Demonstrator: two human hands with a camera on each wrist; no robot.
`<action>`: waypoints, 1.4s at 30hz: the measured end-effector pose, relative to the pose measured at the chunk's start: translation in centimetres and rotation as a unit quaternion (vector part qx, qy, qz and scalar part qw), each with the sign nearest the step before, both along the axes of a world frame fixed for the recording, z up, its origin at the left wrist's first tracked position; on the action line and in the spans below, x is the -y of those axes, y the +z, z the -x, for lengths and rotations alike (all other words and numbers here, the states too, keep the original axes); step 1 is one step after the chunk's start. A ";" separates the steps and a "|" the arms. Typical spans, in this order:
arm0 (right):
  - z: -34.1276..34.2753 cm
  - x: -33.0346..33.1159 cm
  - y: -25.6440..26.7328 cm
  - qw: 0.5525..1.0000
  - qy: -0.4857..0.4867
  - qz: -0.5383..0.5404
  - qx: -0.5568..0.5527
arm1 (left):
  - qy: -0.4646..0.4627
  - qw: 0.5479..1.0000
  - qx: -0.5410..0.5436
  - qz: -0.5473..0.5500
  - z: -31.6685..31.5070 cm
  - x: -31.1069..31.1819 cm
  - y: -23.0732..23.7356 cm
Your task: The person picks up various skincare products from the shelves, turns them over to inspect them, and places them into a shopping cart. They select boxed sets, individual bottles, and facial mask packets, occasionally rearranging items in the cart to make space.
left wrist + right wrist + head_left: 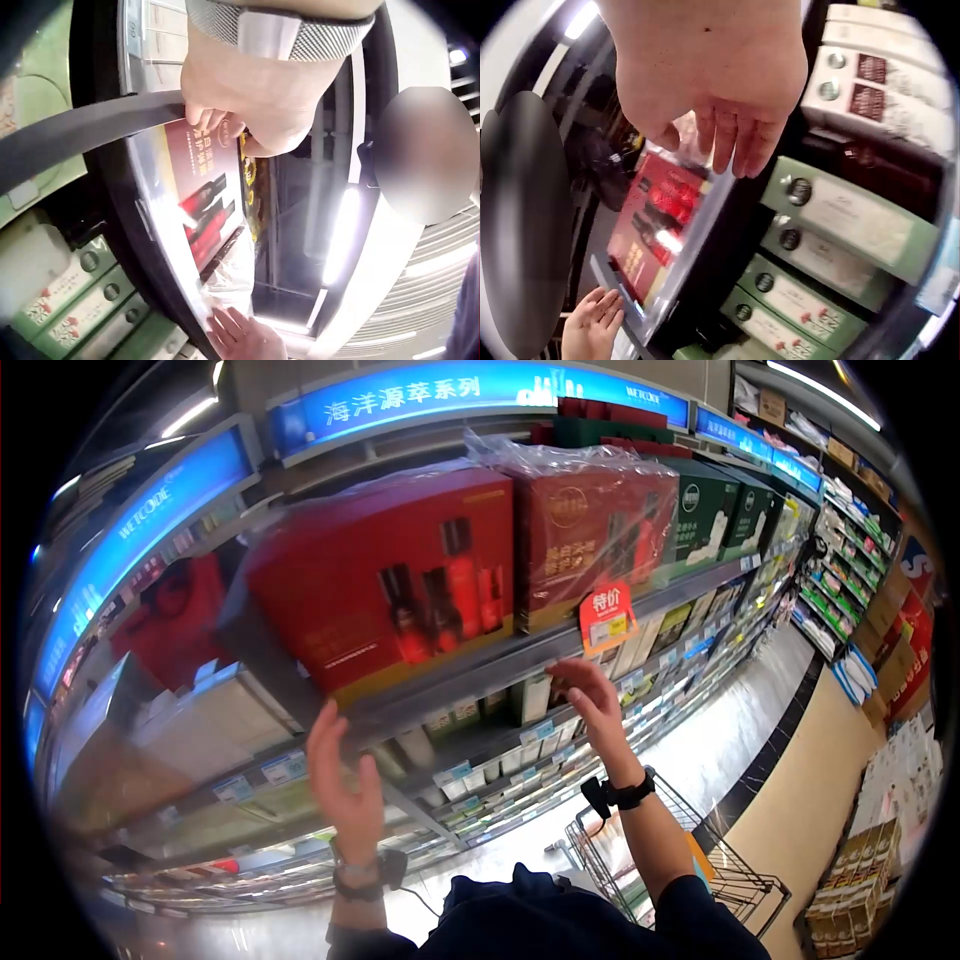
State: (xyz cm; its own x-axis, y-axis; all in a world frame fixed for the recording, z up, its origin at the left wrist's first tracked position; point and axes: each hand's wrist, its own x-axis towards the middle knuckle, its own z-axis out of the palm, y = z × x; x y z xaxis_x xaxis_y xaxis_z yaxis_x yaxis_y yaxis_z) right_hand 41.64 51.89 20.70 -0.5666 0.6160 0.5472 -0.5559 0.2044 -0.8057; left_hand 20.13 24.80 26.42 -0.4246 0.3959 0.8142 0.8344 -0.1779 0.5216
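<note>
A large red gift box printed with dark-capped bottles stands on the upper shelf in the head view. My left hand is raised by its lower left corner, fingers extended and thumb apart, holding nothing. Further right, my right hand is held up at the shelf edge, just under an orange-red price tag, its fingers loosely bent around nothing. The right wrist view shows the red box between the two hands, with my left hand at its far end. Beside it stands a second red box under clear plastic.
Green gift boxes continue the row to the right. Green and white cartons fill the shelf below. A wire shopping cart stands at my right side. Stacked goods line the aisle's far side.
</note>
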 end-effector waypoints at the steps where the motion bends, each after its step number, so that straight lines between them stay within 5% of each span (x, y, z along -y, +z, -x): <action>1: 0.8 0.5 2.1 0.999 -0.015 -0.047 -0.003 | -0.050 0.997 0.045 -0.044 -1.0 -0.8 0.8; 4: 3.3 2.0 6.5 0.992 -0.045 -0.116 -0.028 | -0.116 0.990 0.073 -0.037 -1.3 -0.6 1.4; 6: 5.2 2.5 8.1 0.987 -0.074 -0.140 -0.020 | -0.034 0.999 0.030 0.004 -2.5 -1.6 2.1; 12: 8.7 1.7 8.1 0.967 -0.173 -0.179 0.049 | 0.022 0.997 0.060 0.032 -2.7 -3.4 2.3; 27: 11.0 -0.7 10.2 0.996 -0.041 -0.053 0.065 | -0.014 0.998 0.023 0.052 -3.0 -2.5 1.5; 42: 7.1 0.8 9.3 0.997 -0.035 -0.058 0.038 | -0.042 0.995 -0.047 0.072 -2.8 -4.3 2.2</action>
State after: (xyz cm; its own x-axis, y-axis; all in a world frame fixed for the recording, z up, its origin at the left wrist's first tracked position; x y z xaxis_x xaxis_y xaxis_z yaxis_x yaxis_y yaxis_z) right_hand 34.56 51.08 30.01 -0.5668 0.5911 0.5740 -0.4745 0.3354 -0.8139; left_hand 22.89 29.06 28.62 -0.3091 0.5426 0.7810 0.8663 -0.1782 0.4667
